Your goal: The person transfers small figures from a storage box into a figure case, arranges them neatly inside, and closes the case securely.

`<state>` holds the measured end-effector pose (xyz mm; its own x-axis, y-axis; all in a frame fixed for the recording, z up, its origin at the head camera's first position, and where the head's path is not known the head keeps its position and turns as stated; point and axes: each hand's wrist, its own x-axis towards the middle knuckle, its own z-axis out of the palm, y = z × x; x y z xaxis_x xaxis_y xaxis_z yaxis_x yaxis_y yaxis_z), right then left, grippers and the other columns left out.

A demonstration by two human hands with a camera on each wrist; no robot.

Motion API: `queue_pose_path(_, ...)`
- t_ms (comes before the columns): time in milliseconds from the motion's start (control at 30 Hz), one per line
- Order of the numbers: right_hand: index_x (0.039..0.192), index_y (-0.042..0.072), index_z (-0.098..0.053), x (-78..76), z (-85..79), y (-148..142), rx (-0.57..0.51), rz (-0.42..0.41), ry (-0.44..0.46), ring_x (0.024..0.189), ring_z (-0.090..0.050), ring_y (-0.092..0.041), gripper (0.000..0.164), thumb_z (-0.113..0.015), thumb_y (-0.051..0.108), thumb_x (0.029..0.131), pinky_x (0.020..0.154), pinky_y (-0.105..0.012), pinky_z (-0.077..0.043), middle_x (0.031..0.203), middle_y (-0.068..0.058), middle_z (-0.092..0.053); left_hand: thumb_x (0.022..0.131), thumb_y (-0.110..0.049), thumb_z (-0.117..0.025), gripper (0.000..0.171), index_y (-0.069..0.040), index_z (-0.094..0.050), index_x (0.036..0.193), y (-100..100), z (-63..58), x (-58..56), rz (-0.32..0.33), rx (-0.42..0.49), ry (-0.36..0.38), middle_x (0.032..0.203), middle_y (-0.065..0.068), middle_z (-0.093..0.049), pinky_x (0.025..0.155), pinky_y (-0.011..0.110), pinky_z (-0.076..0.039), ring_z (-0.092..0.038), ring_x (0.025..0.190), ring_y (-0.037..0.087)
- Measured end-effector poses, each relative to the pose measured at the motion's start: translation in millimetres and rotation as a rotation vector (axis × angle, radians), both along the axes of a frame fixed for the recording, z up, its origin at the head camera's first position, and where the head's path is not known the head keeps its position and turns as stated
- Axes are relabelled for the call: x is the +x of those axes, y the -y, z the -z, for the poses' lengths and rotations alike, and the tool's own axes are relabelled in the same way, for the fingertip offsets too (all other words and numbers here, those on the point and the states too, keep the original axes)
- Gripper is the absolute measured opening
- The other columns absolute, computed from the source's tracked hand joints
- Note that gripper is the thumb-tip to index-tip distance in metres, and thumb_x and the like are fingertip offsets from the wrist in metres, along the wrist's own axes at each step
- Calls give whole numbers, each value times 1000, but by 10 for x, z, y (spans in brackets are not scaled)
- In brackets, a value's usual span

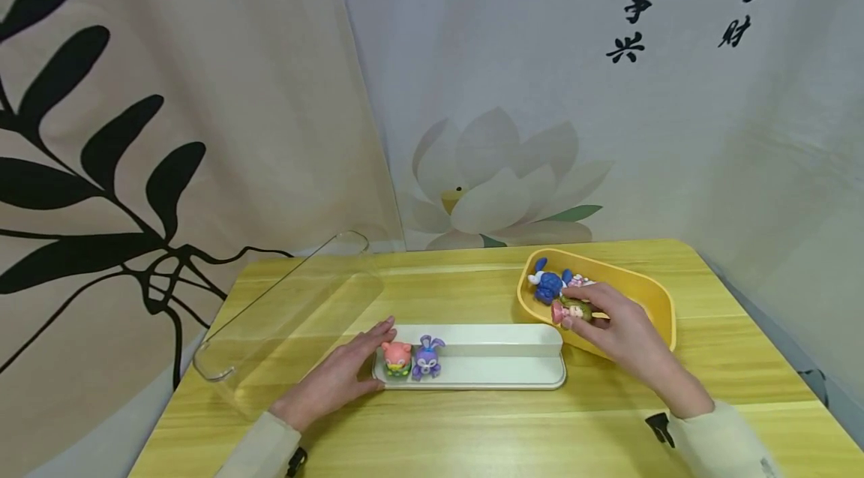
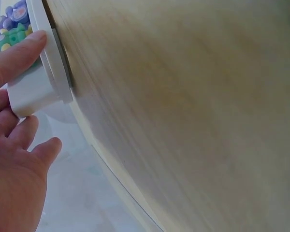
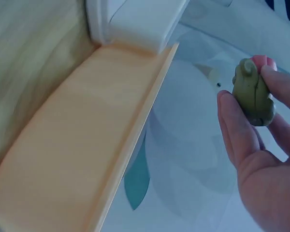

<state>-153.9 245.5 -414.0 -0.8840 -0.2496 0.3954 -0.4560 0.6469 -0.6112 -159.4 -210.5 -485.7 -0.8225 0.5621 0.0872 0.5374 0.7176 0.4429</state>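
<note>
My right hand [image 1: 614, 328] pinches a small doll figurine [image 1: 571, 311], olive-green and pink, above the near left part of a yellow tray [image 1: 648, 287]. In the right wrist view the figurine [image 3: 253, 94] shows its olive-green side between thumb and fingers. My left hand [image 1: 340, 373] grips the left end of a white stepped display base [image 1: 499, 371], thumb at its front edge and fingers round the back. On the base's lower step, at the left, a pink figurine with a green lower part [image 1: 397, 359] stands beside a purple rabbit-eared figurine [image 1: 427, 358].
Inside the yellow tray a blue figurine [image 1: 548, 286] lies with another partly hidden one [image 1: 577, 281]. A clear plastic cover [image 1: 290, 313] rests on the wooden table [image 1: 459, 433] at the left. Printed curtains [image 1: 513, 28] hang behind the table.
</note>
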Motion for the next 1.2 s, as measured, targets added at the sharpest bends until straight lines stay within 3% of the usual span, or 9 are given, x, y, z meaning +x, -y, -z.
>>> queue_pose_path(133,125,4,-72,41,11,117,-31,-12,47,119,-64,-42,39,-83,6,88,81,-35,-65,131,-20,-65,84,-21,-87,84,-6,-45,156,-1,-2,-7,4,-20,-22,169,4,-28,121,53,-31,-33,152,31)
queue_pose_path(267,127,2,-70,72,40,232,-68,-44,63,113,-67,-36,41,-83,4,87,82,-34,-64,128,-19,-66,82,-24,-87,86,-6,-46,155,6,-11,-17,17,-46,-58,168,5,-30,123,51,-28,-31,153,29)
queue_pose_path(500,123,7,-71,104,65,393,-57,-64,67,99,-68,-18,38,-84,7,87,80,-29,-64,120,-5,-68,80,-26,-89,90,-9,-44,157,26,-12,-38,35,-54,-88,169,4,-28,120,52,-32,-31,153,29)
queue_pose_path(700,119,9,-73,116,95,525,-43,-75,75,98,-67,-15,34,-85,10,87,80,-25,-63,116,0,-67,79,-23,-90,91,-12,-44,157,-3,-53,-71,44,-30,-68,171,0,-22,122,49,-30,-27,155,23)
queue_pose_path(900,119,9,-73,114,124,657,-73,-101,111,102,-68,-18,33,-84,11,88,86,-27,-62,117,-1,-66,80,-20,-89,92,-12,-42,159,-42,-78,-96,17,-56,-17,170,2,-27,118,53,-36,-28,154,26)
queue_pose_path(1200,118,11,-74,100,152,818,-3,-133,54,97,-65,-11,33,-84,11,87,81,-26,-62,114,3,-68,82,-22,-88,85,-11,-47,156,-47,-55,-118,22,-60,-14,168,3,-31,116,55,-39,-32,153,28)
